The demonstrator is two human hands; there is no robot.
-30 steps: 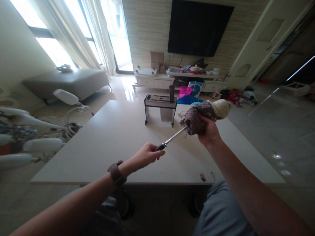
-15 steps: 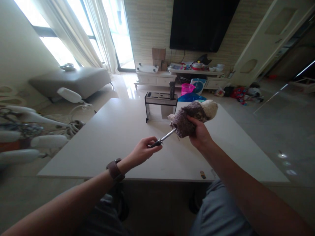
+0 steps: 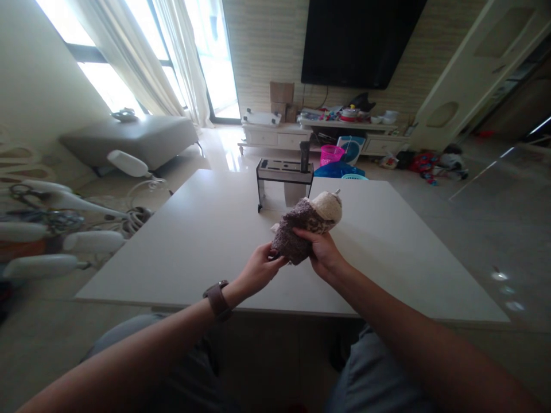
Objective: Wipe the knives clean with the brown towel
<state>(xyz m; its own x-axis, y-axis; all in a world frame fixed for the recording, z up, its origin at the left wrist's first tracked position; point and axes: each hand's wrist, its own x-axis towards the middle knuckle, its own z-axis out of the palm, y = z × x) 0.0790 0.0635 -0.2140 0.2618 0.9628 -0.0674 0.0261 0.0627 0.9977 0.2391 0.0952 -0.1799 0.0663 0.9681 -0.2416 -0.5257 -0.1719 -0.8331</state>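
My right hand (image 3: 325, 255) is wrapped round a bundled cloth (image 3: 297, 229), purple-grey and patterned with a cream end, held above the white table (image 3: 206, 252). A metal tip (image 3: 338, 191) pokes out at the cream end. At the cloth's lower left end, my left hand (image 3: 262, 267) grips the black handle (image 3: 274, 254) of a metal rod, mostly covered by the cloth. Behind the bundle stands a slotted knife holder (image 3: 284, 172) with a dark handle (image 3: 304, 156) upright at its right end.
White lamp-like parts and cables (image 3: 129, 163) lie off the table's left side. Beyond the far edge are a pink basket (image 3: 331, 154), a blue item (image 3: 338, 170) and a low cabinet (image 3: 262, 136).
The cloth has moved left and down over the rod, whose bare shaft is now hidden, and a metal tip shows at the far end. My hands are closer together.
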